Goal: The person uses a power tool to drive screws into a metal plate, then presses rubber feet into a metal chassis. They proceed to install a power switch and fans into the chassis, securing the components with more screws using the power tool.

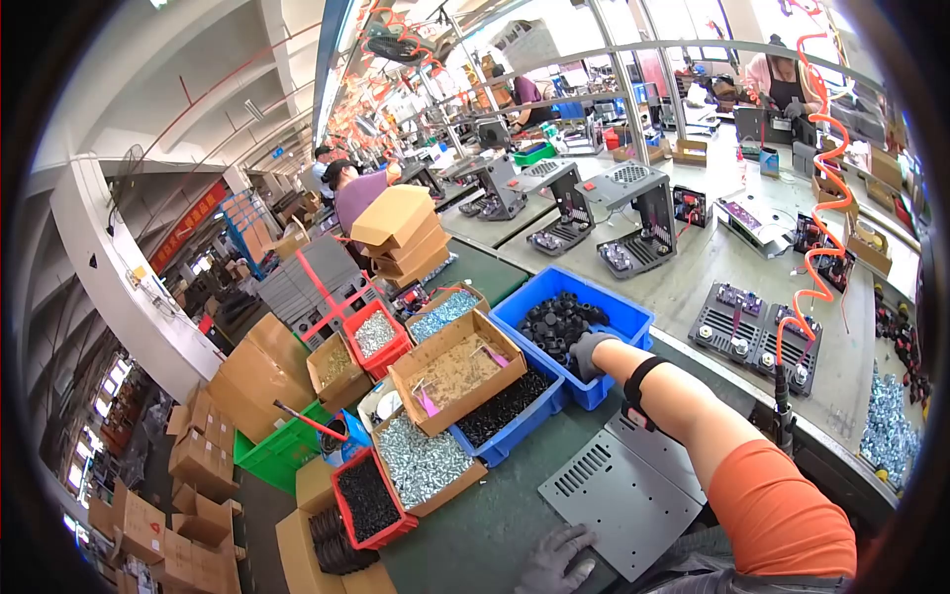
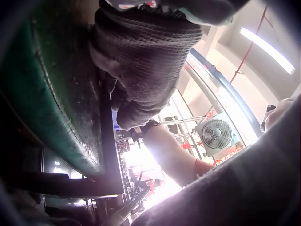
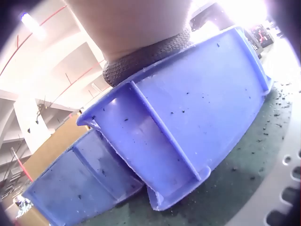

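My right hand (image 1: 591, 354), in a grey glove, reaches over the near wall of a blue bin (image 1: 633, 332) of black plastic parts (image 1: 556, 322). Its fingertips are hidden among the parts and behind the bin wall; I cannot tell whether they grip one. In the right wrist view, the glove's cuff (image 3: 146, 59) shows above the bin's outer side. A grey slotted metal panel (image 1: 618, 490) lies on the green bench in front of me. Beside its near left edge rests my gloved left hand (image 1: 556, 560), its fingers relaxed, and the left wrist view shows the knitted glove (image 2: 146, 61) close up.
Left of the panel stand a blue bin of small black pieces (image 1: 505, 406), a carton of silvery screws (image 1: 421, 460) and a red bin (image 1: 371, 500). An open shallow carton (image 1: 455, 371) sits across the bins. Coiled orange hose (image 1: 826, 188) hangs at right, by assembled units (image 1: 638, 218).
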{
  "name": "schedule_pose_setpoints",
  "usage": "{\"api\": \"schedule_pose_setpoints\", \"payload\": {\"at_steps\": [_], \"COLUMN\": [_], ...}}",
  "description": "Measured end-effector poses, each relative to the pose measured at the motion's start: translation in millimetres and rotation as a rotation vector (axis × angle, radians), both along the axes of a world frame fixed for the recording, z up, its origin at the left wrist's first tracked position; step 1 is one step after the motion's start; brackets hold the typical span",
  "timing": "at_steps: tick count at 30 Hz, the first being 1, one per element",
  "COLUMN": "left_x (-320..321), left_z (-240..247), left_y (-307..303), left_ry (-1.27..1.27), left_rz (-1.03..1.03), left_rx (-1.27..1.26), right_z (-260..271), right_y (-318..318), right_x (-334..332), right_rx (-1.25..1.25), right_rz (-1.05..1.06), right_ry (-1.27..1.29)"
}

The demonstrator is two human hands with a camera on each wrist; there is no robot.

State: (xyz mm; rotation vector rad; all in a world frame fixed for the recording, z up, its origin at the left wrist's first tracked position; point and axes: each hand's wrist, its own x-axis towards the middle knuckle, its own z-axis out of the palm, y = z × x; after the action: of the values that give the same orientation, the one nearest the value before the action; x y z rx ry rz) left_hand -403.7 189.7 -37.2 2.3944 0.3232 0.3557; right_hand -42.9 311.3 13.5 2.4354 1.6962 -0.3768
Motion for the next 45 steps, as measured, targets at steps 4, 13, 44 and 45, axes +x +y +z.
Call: {"api": "schedule_pose_setpoints", "payload": {"at_steps": [4,13,44,45], "left_x": [-2,-4,131,133], "left_z": [0,-15,13,16], "left_y": [-2,8,42,41], "left_ry": [-0.009,-0.028,0.137,0.115], "left_rz": [-0.002,-0.018,-0.096,-0.126], "left_rx": [-0.034,-0.001,0.359,0.383], "right_z": [8,23,-28,-31], "right_y": [3,0,-248,-253], "right_x": [3,6,-47,-43], "right_rx": [-0.098,0.295,0.551,0.551], "right_rz": [-0.013,-0.22,0.347,0.321], "right_ry": [0.079,0.053,0.231,0.193]}}
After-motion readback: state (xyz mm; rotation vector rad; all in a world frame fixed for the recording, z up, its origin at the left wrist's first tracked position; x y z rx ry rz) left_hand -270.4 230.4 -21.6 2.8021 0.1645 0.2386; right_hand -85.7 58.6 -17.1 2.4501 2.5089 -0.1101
